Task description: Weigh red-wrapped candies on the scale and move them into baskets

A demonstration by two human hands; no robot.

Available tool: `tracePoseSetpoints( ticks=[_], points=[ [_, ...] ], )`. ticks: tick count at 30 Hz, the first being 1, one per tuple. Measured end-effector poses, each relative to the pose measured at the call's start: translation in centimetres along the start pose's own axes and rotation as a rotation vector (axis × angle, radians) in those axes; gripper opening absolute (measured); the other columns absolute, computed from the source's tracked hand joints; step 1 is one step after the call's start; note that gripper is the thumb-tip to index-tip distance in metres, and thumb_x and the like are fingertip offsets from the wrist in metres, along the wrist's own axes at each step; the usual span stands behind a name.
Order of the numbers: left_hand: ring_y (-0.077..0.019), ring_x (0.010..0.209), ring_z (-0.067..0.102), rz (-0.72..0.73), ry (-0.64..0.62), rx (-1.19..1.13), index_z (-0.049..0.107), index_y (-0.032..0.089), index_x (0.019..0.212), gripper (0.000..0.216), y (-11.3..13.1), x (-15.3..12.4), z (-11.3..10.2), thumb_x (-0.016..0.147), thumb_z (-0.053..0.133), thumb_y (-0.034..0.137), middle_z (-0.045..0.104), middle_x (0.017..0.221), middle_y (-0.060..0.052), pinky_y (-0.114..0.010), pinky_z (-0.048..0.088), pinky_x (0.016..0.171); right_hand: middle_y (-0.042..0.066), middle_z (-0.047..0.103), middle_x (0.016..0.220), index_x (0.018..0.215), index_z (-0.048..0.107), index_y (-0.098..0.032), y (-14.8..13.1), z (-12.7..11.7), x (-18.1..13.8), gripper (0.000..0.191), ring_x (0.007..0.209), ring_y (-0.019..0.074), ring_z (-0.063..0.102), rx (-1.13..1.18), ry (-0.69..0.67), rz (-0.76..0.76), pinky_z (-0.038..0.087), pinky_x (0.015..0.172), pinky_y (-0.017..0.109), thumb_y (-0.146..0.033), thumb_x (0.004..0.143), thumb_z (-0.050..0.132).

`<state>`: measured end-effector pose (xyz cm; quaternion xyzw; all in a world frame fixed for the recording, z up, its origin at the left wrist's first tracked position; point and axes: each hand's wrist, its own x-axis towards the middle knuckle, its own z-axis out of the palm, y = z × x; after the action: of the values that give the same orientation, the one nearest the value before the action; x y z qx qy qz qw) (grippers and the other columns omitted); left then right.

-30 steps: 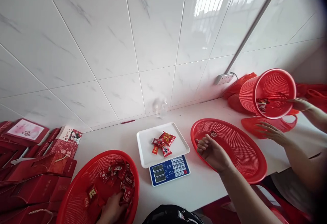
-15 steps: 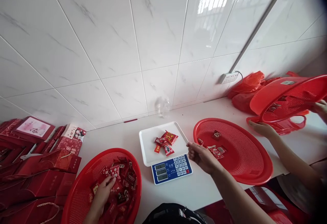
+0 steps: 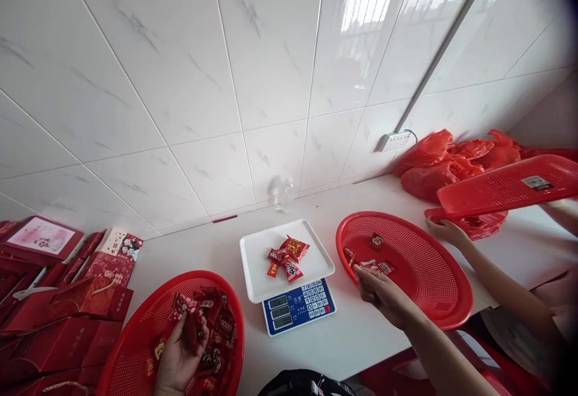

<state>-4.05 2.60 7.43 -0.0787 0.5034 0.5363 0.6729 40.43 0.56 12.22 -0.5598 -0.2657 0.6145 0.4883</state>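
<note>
My left hand [image 3: 180, 348] is in the left red mesh basket [image 3: 130, 348], its fingers closed around red candy packets [image 3: 191, 324], above many more packets. My right hand [image 3: 382, 293] has its fingers pinched together over the left rim of another red basket [image 3: 445, 275], which holds a few wrapped candies [image 3: 376, 241]; whether anything is in the pinch is hidden. Between my hands stands a blue and white digital scale [image 3: 298, 304]. Its white tray [image 3: 262, 275] bears a small cluster of red candy packets [image 3: 297, 248].
At right, a co-worker's hands [image 3: 445, 232] hold a tilted red basket [image 3: 506, 188] beside red plastic bags [image 3: 445, 164]. Red gift boxes [image 3: 67, 342] crowd the far left. A clear plastic object [image 3: 282, 194] stands against the tiled wall, with a power strip [image 3: 394, 141] further right.
My right hand has moved from the scale tray's edge rightward to the right basket's rim. My left hand has turned and gathered packets. The co-worker's basket has tipped further, its inside turned from view.
</note>
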Motion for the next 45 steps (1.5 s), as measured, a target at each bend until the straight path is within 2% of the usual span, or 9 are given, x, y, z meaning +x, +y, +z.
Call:
tracePoseSetpoints(
  ticks=[6,12,18,22,25,28,31,36,45],
  points=[
    [-0.0153,0.069,0.066,-0.050,-0.003,0.040,0.066,0.018,0.078,0.021,-1.1,-0.4,1.3,0.081,0.046,0.014,0.069,0.074,-0.004,-0.027,0.053,0.059,-0.004,0.037,0.056,0.059,0.049,-0.020,-3.0,-4.4,-2.2,0.035,0.051,0.0085,0.031,-0.004,0.120,-0.228,0.031,0.048,0.024,-0.048,0.070,0.066],
    [-0.0136,0.062,0.062,-0.003,-0.032,0.108,0.065,0.017,0.077,0.016,-1.3,-1.0,1.7,0.078,0.049,0.017,0.067,0.074,-0.003,-0.023,0.049,0.049,-0.004,0.034,0.052,0.052,0.044,-0.020,-3.2,-6.5,-2.2,0.040,0.049,0.0089,0.029,0.013,0.048,-0.186,0.026,0.046,0.028,-0.048,0.068,0.068],
    [-0.0136,0.059,0.059,0.016,-0.075,0.141,0.065,0.017,0.080,0.013,-0.9,-2.3,1.5,0.072,0.055,0.015,0.066,0.073,-0.004,-0.023,0.047,0.046,-0.007,0.021,0.045,0.047,0.036,-0.025,-8.2,-8.9,0.3,0.045,0.042,0.0079,0.017,0.304,0.173,-0.487,0.016,0.046,0.033,-0.052,0.073,0.060],
    [-0.0124,0.055,0.057,0.043,-0.159,0.215,0.064,0.017,0.078,0.009,-1.5,-3.0,4.7,0.071,0.059,0.014,0.064,0.067,-0.002,-0.020,0.042,0.042,-0.008,0.018,0.043,0.045,0.032,-0.023,-14.2,-1.3,3.7,0.050,0.041,0.0073,0.015,0.344,0.058,-0.734,0.021,0.047,0.029,-0.057,0.076,0.052],
    [-0.0121,0.059,0.060,0.105,-0.256,0.330,0.064,0.018,0.082,0.017,-2.5,-3.8,8.3,0.067,0.063,0.012,0.066,0.070,0.000,-0.020,0.045,0.048,-0.006,0.035,0.044,0.051,0.045,-0.023,-15.6,8.4,4.8,0.047,0.043,0.0086,0.031,-0.085,-0.299,-0.588,0.029,0.049,0.027,-0.064,0.075,0.046],
    [-0.0133,0.069,0.063,0.114,-0.427,0.507,0.065,0.016,0.086,0.022,-3.7,-4.9,11.2,0.064,0.068,0.013,0.069,0.079,-0.002,-0.022,0.049,0.063,0.001,0.061,0.073,0.081,0.062,-0.022,-12.5,15.6,3.9,0.033,0.065,0.0143,0.052,-0.691,-0.600,-0.548,0.039,0.061,0.029,-0.053,0.070,0.061],
    [-0.0154,0.072,0.064,0.081,-0.585,0.725,0.065,0.013,0.087,0.023,-4.9,-5.7,12.4,0.066,0.069,0.020,0.069,0.081,-0.006,-0.025,0.049,0.069,0.005,0.063,0.090,0.097,0.061,-0.022,-6.9,17.4,2.8,0.037,0.079,0.0189,0.055,-0.955,-0.539,-0.593,0.041,0.069,0.031,-0.047,0.070,0.063],
    [-0.0167,0.069,0.064,-0.032,-0.560,0.882,0.063,0.014,0.085,0.026,-7.6,-4.7,11.3,0.064,0.071,0.026,0.068,0.080,-0.006,-0.026,0.049,0.063,-0.002,0.053,0.059,0.071,0.056,-0.019,0.5,14.1,2.7,0.038,0.053,0.0114,0.050,-0.683,-0.634,-0.160,0.041,0.049,0.024,-0.056,0.076,0.052],
    [-0.0107,0.061,0.061,-0.196,-0.256,0.536,0.052,0.017,0.092,0.017,-9.7,-0.4,11.2,0.076,0.057,0.018,0.065,0.079,-0.003,-0.024,0.050,0.059,0.003,0.067,0.075,0.077,0.061,-0.018,4.7,7.4,4.7,0.029,0.060,0.0097,0.060,-0.052,-0.057,0.145,0.051,0.060,0.022,-0.045,0.070,0.067]
  ],
)
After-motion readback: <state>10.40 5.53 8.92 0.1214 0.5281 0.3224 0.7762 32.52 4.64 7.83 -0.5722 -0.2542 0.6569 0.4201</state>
